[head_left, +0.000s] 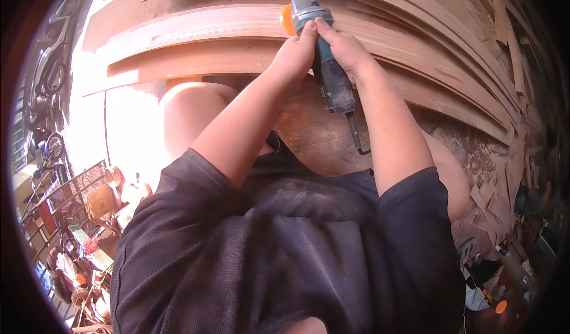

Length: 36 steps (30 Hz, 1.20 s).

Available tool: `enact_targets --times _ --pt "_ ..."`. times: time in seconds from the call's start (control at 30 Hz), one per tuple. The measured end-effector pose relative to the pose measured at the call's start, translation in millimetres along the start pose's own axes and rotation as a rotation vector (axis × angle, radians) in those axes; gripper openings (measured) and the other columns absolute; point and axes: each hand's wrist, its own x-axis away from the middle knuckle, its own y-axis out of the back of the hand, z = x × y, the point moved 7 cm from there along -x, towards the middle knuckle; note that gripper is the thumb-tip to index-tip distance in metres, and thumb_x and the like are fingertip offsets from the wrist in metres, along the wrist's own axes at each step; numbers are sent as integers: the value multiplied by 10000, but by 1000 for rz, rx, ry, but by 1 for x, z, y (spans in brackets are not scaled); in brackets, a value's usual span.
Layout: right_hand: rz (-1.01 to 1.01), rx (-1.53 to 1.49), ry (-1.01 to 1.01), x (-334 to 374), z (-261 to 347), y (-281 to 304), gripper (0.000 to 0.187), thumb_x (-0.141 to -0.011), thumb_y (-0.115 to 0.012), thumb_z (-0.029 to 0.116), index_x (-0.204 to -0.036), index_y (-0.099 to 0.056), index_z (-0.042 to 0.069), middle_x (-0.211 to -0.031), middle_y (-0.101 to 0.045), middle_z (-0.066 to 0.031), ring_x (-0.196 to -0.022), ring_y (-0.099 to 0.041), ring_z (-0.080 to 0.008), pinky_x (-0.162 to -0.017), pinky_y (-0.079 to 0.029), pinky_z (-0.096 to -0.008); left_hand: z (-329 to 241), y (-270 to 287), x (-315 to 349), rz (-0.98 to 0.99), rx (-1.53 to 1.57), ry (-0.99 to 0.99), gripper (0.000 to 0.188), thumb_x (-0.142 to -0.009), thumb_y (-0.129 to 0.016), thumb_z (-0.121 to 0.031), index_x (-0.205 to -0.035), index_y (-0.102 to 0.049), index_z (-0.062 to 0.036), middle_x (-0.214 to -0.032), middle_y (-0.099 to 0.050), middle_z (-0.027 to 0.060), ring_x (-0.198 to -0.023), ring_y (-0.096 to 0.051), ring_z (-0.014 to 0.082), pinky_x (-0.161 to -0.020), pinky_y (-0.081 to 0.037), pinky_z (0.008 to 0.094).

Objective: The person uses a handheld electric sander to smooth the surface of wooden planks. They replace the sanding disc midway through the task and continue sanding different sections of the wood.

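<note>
An angle grinder (337,84) with a teal and black body and a grey metal head is held between both my hands. My left hand (295,54) wraps its left side, and my right hand (346,48) closes round the right side, the thumbs side by side on top. An orange disc (287,19) shows at the left of the grinder's head, over a long wooden board (208,30). Whether the disc touches the wood or spins, I cannot tell. From the tool's rear a black cord (355,133) runs down toward my lap.
More long planks (427,28) lie side by side across the far side. Wood scraps (491,212) and dust cover the floor at the right, with assorted tools (484,286) below them. At the left are a metal rack (59,197) with odds and ends and parked motorbikes (54,78).
</note>
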Motion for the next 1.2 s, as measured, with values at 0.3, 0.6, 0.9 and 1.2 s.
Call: enact_targets --times 0.3,0.6,0.9,1.2 --pt "-376 -438 -24 87 -29 156 614 -1069 -536 589 -1377 -591 60 -1212 -707 -143 -1051 -728 -277 -869 -634 -496 0 -198 -14 460 -228 116 874 -1020 -500 -678 -1311 -620 138 -1209 -695 280 -1097 -717 384 -852 -620 546" --pt "-201 -298 51 4 -10 64 701 -1029 -618 602 -1237 -649 -66 -1031 -733 -145 -912 -725 -254 -760 -602 -399 -35 -65 -10 293 -113 91 866 -1045 -462 -682 -1422 -548 93 -1331 -634 284 -1240 -638 386 -897 -619 534" --pt "122 43 -9 -46 21 -99 769 -999 -654 607 -1229 -658 -127 -1046 -738 -206 -873 -723 -270 -774 -588 -406 -4 100 -4 -114 142 99 819 -1064 -454 -679 -1397 -588 57 -1293 -671 201 -1196 -603 285 -1018 -470 432" --pt "-149 -137 -55 14 -11 93 623 -1046 -584 605 -1192 -698 11 -959 -741 -89 -794 -710 -164 -716 -576 -313 -22 -89 -14 253 -76 68 799 -1073 -473 -617 -1331 -597 130 -1166 -705 253 -1066 -695 331 -873 -590 477"
